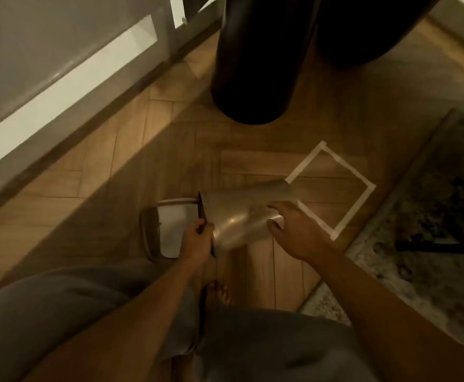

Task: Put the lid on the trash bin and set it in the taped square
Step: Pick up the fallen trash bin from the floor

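A small metallic trash bin (239,213) is tipped on its side above the wooden floor, its open rim facing left and its base pointing right. My left hand (199,241) grips the dark rim at the bin's mouth. My right hand (291,230) holds the bin's body near the base. The lid (167,227), a rounded rectangle with a white centre and a dark frame, lies flat on the floor just left of the bin, beside my left hand. The taped square (332,191) of white tape is on the floor to the right; the bin's base overlaps its left corner.
Two tall black cylinders (255,64) stand on the floor behind the bin. A patterned rug (418,244) borders the taped square on the right. A grey wall with skirting (60,86) runs along the left. My knees and a bare foot (221,292) are below.
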`<state>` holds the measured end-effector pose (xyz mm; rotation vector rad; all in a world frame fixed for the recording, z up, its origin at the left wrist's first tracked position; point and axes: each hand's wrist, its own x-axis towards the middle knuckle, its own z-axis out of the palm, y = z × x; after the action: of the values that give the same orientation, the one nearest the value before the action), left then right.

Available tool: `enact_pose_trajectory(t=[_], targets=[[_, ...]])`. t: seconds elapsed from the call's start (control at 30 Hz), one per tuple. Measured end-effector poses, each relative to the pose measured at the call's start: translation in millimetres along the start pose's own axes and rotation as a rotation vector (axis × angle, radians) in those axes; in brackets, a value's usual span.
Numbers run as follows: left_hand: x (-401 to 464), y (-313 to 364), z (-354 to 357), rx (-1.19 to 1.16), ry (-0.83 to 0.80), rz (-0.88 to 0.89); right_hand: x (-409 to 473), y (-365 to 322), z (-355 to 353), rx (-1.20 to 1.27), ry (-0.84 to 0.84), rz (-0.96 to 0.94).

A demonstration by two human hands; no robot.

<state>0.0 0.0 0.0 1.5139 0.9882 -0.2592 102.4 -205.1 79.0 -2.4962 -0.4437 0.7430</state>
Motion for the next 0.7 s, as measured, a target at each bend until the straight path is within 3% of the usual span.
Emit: enact_pose_trajectory(t=[0.1,0.23,0.37,0.7], targets=[[12,-6,9,-0.043,0.02,0.001,34,11,22,-0.055,0.045,-0.057],[24,-3,22,-0.133,0.035,-0.061,66,20,63,-0.175,-0.049,-0.029],[31,0,21,-0.167,0.052,-0.031,79,30,86,-0.289,-0.033,-0.043],[29,-5,8,-0.277,-0.121,-0.225,79,33,74,-0.259,-0.131,-0.019]])
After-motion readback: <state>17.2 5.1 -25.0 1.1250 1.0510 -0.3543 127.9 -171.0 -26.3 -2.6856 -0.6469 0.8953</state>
